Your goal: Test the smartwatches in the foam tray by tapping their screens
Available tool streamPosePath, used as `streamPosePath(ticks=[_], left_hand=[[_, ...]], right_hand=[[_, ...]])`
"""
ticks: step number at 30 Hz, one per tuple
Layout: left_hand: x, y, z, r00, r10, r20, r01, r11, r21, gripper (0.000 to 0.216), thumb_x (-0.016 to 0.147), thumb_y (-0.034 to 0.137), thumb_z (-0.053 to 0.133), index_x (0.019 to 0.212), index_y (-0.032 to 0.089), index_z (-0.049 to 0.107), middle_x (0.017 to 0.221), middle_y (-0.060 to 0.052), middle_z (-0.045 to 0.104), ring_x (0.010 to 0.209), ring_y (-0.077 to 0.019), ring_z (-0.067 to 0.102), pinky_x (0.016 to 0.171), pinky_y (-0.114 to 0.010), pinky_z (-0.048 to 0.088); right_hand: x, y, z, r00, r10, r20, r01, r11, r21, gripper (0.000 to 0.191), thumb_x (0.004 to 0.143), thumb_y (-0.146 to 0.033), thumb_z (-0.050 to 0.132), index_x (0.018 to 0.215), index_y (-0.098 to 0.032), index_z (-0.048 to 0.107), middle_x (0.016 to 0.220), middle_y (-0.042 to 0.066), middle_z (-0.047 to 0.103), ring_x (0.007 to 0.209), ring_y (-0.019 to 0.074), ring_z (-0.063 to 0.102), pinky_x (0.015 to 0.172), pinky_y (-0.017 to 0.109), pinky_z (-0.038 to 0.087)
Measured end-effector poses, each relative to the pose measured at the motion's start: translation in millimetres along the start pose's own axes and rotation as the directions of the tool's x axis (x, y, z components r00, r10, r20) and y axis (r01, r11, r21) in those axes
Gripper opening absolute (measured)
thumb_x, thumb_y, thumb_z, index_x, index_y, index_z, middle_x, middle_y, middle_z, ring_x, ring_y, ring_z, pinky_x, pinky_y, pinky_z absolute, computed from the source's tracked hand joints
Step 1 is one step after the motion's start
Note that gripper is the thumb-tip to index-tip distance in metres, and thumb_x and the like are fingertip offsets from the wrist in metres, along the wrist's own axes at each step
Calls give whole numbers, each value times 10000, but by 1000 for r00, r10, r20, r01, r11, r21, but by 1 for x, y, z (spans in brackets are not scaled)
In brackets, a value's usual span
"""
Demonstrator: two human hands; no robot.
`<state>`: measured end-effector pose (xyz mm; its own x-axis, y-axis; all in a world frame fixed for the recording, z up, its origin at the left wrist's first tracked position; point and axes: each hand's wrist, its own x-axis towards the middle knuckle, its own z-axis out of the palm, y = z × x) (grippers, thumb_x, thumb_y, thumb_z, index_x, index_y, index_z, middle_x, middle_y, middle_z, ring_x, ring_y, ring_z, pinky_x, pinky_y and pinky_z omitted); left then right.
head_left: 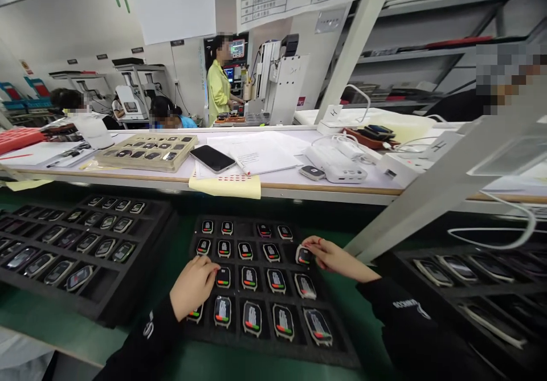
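A black foam tray with rows of square-faced smartwatches lies in front of me. My right hand pinches one smartwatch by its upper edge at the tray's right side. Its screen is lit, with a coloured bar low on it. On the tray's left side, the curled fingers of my left hand are closed at the upper left edge of another smartwatch, which sits in its slot. My left hand partly covers the watches beneath it. Most other watches show lit screens with red and green bars.
Left stands a stacked foam tray of watches; another tray lies right. A slanted white post rises beside my right arm. The shelf above holds a phone, a beige tray and chargers. Other people work beyond.
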<state>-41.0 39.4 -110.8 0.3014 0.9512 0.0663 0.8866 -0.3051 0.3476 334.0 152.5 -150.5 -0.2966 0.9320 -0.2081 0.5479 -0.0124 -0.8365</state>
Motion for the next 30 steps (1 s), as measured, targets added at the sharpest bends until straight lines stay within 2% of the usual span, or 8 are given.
streamPosePath(ticks=[5,8,11,16,19,22,25,30], left_hand=[[11,0,10,1000,14,12,-14,998,60,336,965,205,357,1059,155,675,909,-110,575,899,-270,568,872,-438,477],[16,2,13,1000,23,18,-24,998,55,326,965,202,346,1006,152,666,903,-110,556,884,-266,555,908,-453,452],[21,3,13,999,31,40,-32,999,18,316,958,200,349,1000,154,658,905,-112,545,877,-265,549,913,-453,444],[24,6,4,997,33,71,-26,995,-97,304,952,192,316,936,180,620,933,-95,581,924,-257,557,936,-429,424],[22,8,-2,994,19,109,2,981,-193,293,963,208,277,921,205,566,877,-52,619,850,-225,591,809,-355,457],[21,8,-4,990,3,142,36,963,-269,271,971,248,277,935,222,544,763,-7,606,701,-197,594,663,-306,435],[23,8,-2,992,-12,126,52,946,-319,242,966,282,315,931,224,547,743,3,605,682,-194,593,649,-299,415],[26,12,0,997,-60,51,75,915,-397,247,970,303,318,991,217,548,879,-20,652,742,-187,607,691,-296,430]], right_hand=[[-13,-17,8,999,26,-35,-23,996,92,532,825,-657,368,1018,-175,489,455,-97,351,367,132,365,392,208,250],[-24,-35,30,999,-7,37,3,995,99,510,846,-630,413,1012,-165,540,461,-93,353,370,123,351,388,202,257],[-33,-51,60,991,-75,114,67,995,73,407,880,-544,479,929,-167,623,509,-53,444,406,126,404,396,204,300],[-41,-66,94,977,-181,109,187,981,-42,247,920,-356,508,854,-186,675,589,-9,562,559,185,549,544,257,422],[-44,-71,95,970,-234,61,240,965,-111,257,933,-303,471,844,-189,683,756,49,649,747,247,623,716,333,475],[-48,-72,86,961,-278,4,276,950,-150,284,949,-297,436,921,-194,699,992,95,651,941,278,617,852,374,469],[-53,-71,75,952,-302,-53,290,943,-164,341,969,-362,396,1022,-203,693,1060,98,619,823,253,619,765,376,502],[-66,-60,60,939,-313,-139,301,948,-102,391,952,-464,401,1036,-217,691,1045,85,611,676,213,586,625,352,495]])
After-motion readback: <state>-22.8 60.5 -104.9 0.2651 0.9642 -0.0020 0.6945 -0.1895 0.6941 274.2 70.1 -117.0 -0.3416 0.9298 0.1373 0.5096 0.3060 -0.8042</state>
